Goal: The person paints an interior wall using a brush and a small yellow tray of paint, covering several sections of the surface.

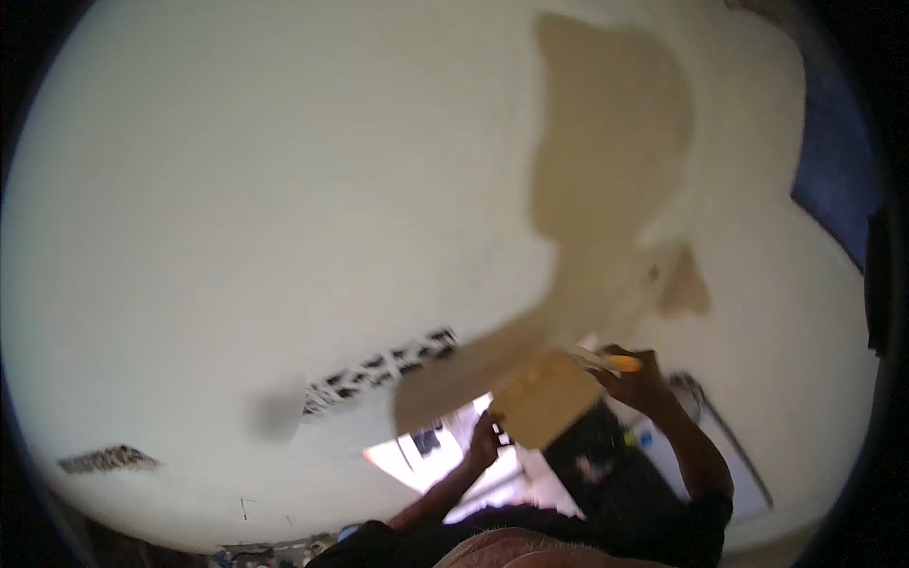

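My left hand holds the edge of a flat, tan rectangular board or sheet, low in the view right of centre. To its right, my right hand is closed around a small tool with a yellow handle. The tool's pale end, perhaps a putty knife blade, is blurred and lies at the board's upper right corner. Behind both hands spreads a broad off-white plastered wall or ceiling surface. I cannot tell whether the tool touches it.
A dark, patterned openwork strip crosses the pale surface left of the board. A rough patch shows at lower left. Large shadows fall at upper right. Below the hands are a bright opening and a white panel with a dark edge. Blue shows at far right.
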### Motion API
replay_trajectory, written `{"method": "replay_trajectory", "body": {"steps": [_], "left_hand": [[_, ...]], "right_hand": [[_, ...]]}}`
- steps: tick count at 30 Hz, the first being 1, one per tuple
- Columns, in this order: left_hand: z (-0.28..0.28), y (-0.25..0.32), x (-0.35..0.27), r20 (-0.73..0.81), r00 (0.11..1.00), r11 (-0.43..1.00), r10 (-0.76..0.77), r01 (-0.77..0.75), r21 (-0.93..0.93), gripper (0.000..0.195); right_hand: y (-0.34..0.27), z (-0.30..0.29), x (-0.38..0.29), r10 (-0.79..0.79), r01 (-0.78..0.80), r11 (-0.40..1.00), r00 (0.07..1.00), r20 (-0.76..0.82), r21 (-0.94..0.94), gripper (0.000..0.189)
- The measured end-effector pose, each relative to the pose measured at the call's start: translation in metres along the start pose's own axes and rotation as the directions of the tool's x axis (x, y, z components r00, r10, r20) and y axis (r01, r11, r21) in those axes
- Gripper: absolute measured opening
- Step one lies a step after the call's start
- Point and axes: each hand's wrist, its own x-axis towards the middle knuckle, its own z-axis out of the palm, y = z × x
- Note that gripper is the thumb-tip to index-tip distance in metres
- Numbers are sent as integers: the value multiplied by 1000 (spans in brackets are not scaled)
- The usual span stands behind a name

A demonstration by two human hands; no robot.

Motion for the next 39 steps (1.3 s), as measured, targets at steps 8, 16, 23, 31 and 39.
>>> {"method": "replay_trajectory", "body": {"steps": [8, 16, 23, 31, 39], "left_hand": [[-10, 44, -42, -71, 997, 1000, -22, 24, 18, 32], [-37, 27, -44, -69, 997, 997, 35, -39, -61, 33], [-22, 34, -55, -24, 1000, 1000, -19, 18, -16, 33], [-32, 39, -65, 18, 999, 999, -36, 36, -16, 32], [-31, 27, -69, 57, 995, 997, -81, 81, 7, 32]], "right_hand": [[-142, -123, 222, -3, 478, 750, 693, -721, 457, 10], [-427, -204, 361, -74, 916, 171, 379, -922, 363, 24], [-539, -182, 404, 10, 898, 342, 293, -956, 279, 30], [-366, -228, 403, 25, 510, 855, 141, -990, 94, 29], [-402, -208, 413, -430, 307, 869, 76, -900, -389, 15]]}}
